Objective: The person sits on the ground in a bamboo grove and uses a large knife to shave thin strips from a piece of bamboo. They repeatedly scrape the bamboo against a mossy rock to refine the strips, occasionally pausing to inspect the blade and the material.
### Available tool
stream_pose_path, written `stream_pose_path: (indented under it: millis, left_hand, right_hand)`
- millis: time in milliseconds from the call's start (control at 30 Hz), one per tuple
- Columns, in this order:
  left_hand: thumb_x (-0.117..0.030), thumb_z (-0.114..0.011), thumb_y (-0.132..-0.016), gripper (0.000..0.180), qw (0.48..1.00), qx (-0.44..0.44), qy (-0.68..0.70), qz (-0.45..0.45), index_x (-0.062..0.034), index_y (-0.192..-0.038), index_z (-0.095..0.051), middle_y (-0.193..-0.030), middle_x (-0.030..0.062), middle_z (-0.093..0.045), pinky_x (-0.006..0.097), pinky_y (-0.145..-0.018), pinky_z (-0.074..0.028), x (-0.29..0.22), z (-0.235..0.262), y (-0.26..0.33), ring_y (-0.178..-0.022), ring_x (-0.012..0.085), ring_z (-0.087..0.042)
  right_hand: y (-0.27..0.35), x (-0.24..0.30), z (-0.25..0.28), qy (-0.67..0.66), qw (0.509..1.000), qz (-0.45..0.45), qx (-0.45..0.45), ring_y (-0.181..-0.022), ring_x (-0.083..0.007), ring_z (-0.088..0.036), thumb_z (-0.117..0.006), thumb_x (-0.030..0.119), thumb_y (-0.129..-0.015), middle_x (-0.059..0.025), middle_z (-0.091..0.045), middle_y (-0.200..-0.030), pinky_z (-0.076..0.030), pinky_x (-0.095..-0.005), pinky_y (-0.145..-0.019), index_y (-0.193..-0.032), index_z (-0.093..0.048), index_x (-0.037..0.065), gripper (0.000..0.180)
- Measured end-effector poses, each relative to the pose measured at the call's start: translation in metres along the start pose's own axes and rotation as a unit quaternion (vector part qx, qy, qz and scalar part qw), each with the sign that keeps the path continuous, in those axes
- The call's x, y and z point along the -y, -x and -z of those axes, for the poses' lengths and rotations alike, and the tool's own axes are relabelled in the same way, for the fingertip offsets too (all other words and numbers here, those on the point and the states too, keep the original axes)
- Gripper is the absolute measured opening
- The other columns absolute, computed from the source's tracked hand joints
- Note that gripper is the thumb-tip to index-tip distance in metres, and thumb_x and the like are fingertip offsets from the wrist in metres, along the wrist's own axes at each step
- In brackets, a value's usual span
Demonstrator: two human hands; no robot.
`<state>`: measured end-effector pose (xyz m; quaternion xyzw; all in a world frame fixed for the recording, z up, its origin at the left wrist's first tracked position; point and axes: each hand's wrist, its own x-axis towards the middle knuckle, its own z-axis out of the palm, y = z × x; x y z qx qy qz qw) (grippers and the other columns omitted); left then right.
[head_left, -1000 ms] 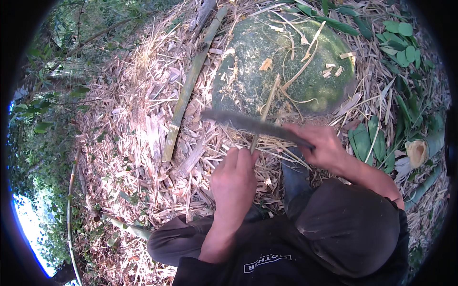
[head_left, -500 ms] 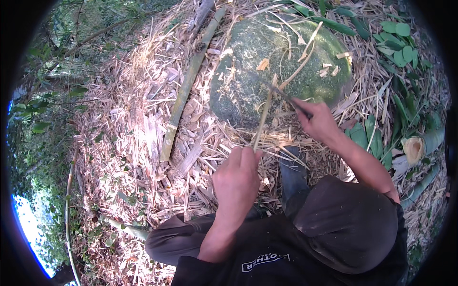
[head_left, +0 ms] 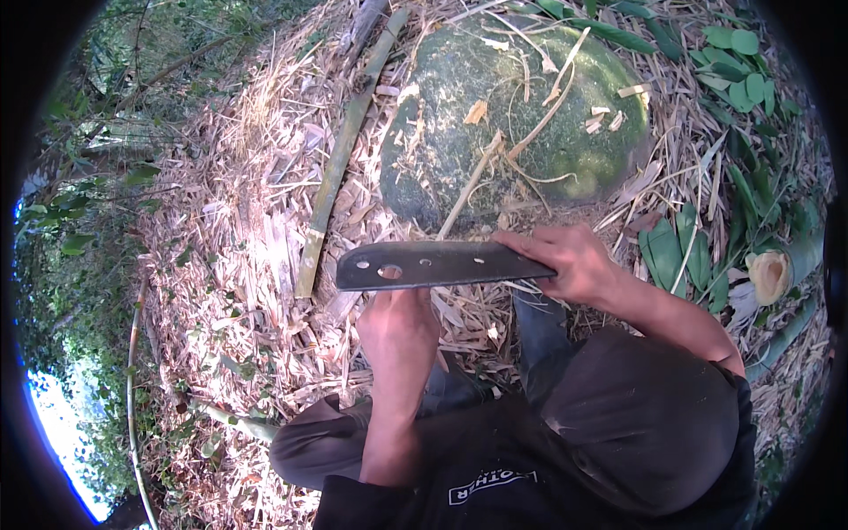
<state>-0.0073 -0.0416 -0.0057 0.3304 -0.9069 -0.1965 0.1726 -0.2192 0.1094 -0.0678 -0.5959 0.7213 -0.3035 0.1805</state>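
A cleaver with a broad dark blade (head_left: 424, 263) pierced by several holes lies level across the middle of my view. My right hand (head_left: 574, 261) is closed round its handle end, the index finger stretched along the blade. Just below the blade, my left hand (head_left: 399, 329) is closed on a thin pale stick (head_left: 471, 187), its fingers partly hidden behind the metal. From there the stick slants up and right, and its far tip lies over a mossy green boulder (head_left: 424, 177).
Wood chips and shavings (head_left: 256, 203) cover the ground, with some scattered on the boulder. A long greenish pole (head_left: 340, 168) lies left of it. At right are green leaves (head_left: 680, 252) and a cut pole end (head_left: 768, 277). My dark-clothed knees (head_left: 640, 415) are near.
The cleaver has swung from edge-on at the stick's tip to flat and level, nearer me. My left hand has shifted slightly left and down, still holding the stick.
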Motion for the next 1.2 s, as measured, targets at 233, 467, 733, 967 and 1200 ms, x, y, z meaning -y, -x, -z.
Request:
stream_pose_path:
  millis: [233,467,733,967,1200]
  left_hand:
    - [-0.02,-0.066,-0.098,0.027,0.997,0.054,-0.057,-0.013,-0.0056,-0.081,-0.051,-0.072,0.0136,-0.056,0.044,-0.049,-0.043,0.002,-0.002,-0.003,-0.054,0.0338,-0.058]
    - [-0.018,-0.068,-0.096,0.028,0.997,0.053,-0.042,-0.037,-0.0066,-0.08,-0.049,-0.071,0.0106,-0.052,0.042,-0.047,-0.044,-0.028,-0.001,-0.003,-0.053,0.0306,-0.058]
    - [-0.018,-0.068,-0.096,0.025,0.997,0.055,-0.055,-0.008,-0.0071,-0.083,-0.049,-0.073,0.0107,-0.056,0.043,-0.047,-0.045,-0.008,0.001,0.003,-0.054,0.0333,-0.059]
    - [-0.012,-0.065,-0.097,0.025,0.998,0.059,-0.027,-0.018,-0.0038,-0.079,-0.05,-0.072,0.0159,-0.056,0.046,-0.051,-0.043,-0.016,0.005,0.008,-0.057,0.0364,-0.057]
    - [-0.017,-0.06,-0.102,0.026,0.996,0.04,-0.082,0.013,-0.0017,-0.081,-0.054,-0.07,0.0263,-0.055,0.051,-0.056,-0.042,-0.029,0.007,0.003,-0.06,0.0429,-0.057]
  right_hand:
    - [-0.002,-0.032,0.003,0.027,0.99,-0.114,-0.076,-0.073,-0.0333,-0.072,-0.065,-0.003,-0.082,-0.0188,-0.074,-0.093,-0.057,-0.0429,-0.065,-0.131,-0.068,0.014,0.053]
    - [-0.006,-0.057,0.007,0.033,0.961,-0.274,-0.007,-0.071,-0.0337,-0.071,-0.068,0.006,-0.079,-0.0138,-0.073,-0.087,-0.059,-0.0438,-0.067,-0.134,-0.064,0.022,0.058]
    - [-0.015,-0.035,-0.008,0.04,0.963,-0.263,-0.052,-0.063,-0.0324,-0.068,-0.066,0.004,-0.086,-0.0164,-0.072,-0.079,-0.057,-0.0426,-0.064,-0.129,-0.069,0.014,0.045]
    - [-0.006,-0.026,-0.005,0.063,0.982,-0.179,0.005,-0.087,-0.0354,-0.073,-0.072,0.007,-0.077,-0.0133,-0.074,-0.103,-0.058,-0.0463,-0.074,-0.143,-0.057,0.022,0.069]
    - [-0.02,-0.022,0.012,0.065,0.956,-0.271,0.093,-0.082,-0.0364,-0.074,-0.056,0.017,-0.09,-0.0177,-0.072,-0.089,-0.059,-0.0508,-0.077,-0.146,-0.052,0.026,0.057]
